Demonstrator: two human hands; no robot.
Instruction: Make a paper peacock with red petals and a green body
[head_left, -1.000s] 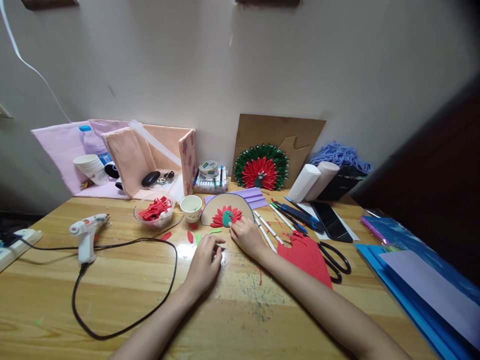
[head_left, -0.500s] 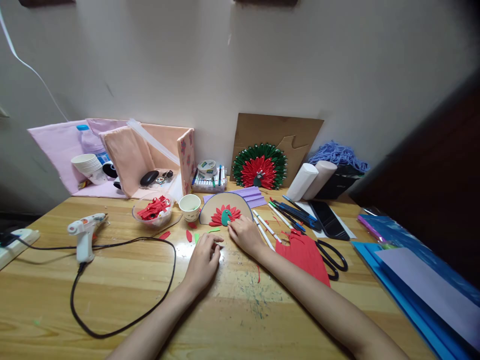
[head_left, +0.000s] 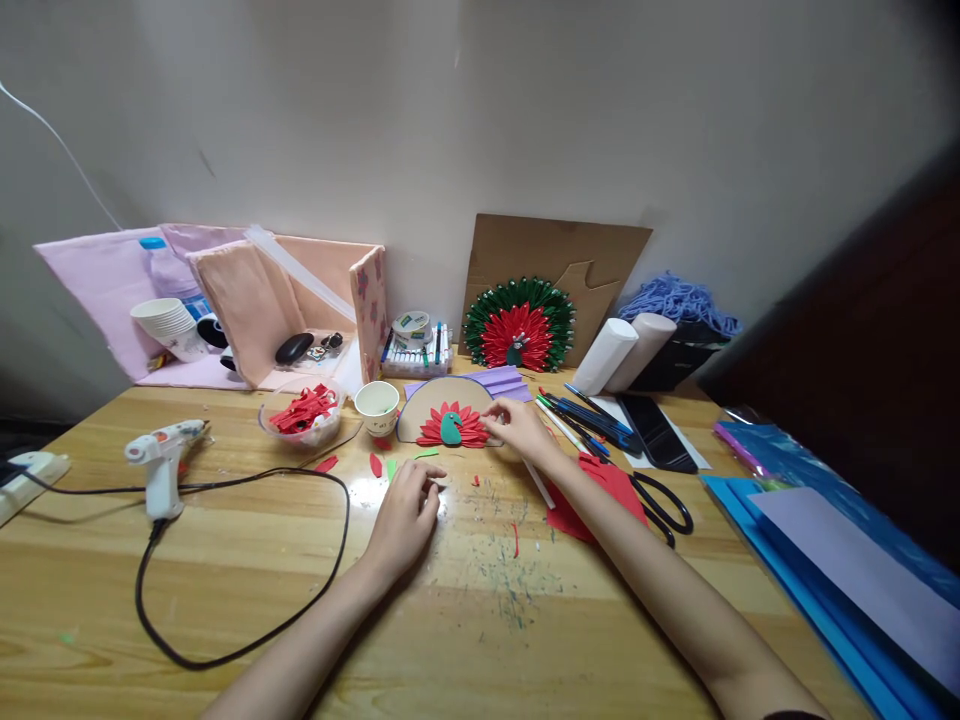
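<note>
Half-round board (head_left: 422, 400) sits mid-table (head_left: 480, 620), straight edge toward the person, arch away; long axis runs left-right. Flat or tipped up, can't tell. On it: green bird shape (head_left: 451, 430) with a red petal fan (head_left: 431, 434).

Right hand (head_left: 514, 424) is the nearer one, at the board's right end; board lies left of its fingers. Thumb and index nearly together there; can't tell if anything is pinched. Left hand (head_left: 405, 508) rests on the table, nearer the person and left of the board's middle, fingers loosely curled, nothing visible in them. Green scraps (head_left: 427, 453) lie between it and the board.

Edges: paper cup (head_left: 376, 427) just off the board's left end, purple folded paper (head_left: 501, 382) behind. Right side is tight: pens (head_left: 600, 425) beyond the hand, white marker (head_left: 541, 488) and red sheet (head_left: 589, 512) partly under the forearm, scissors (head_left: 681, 497) farther right. Most room is on the person's side, between the forearms: small red scraps and dark marks only.
</note>
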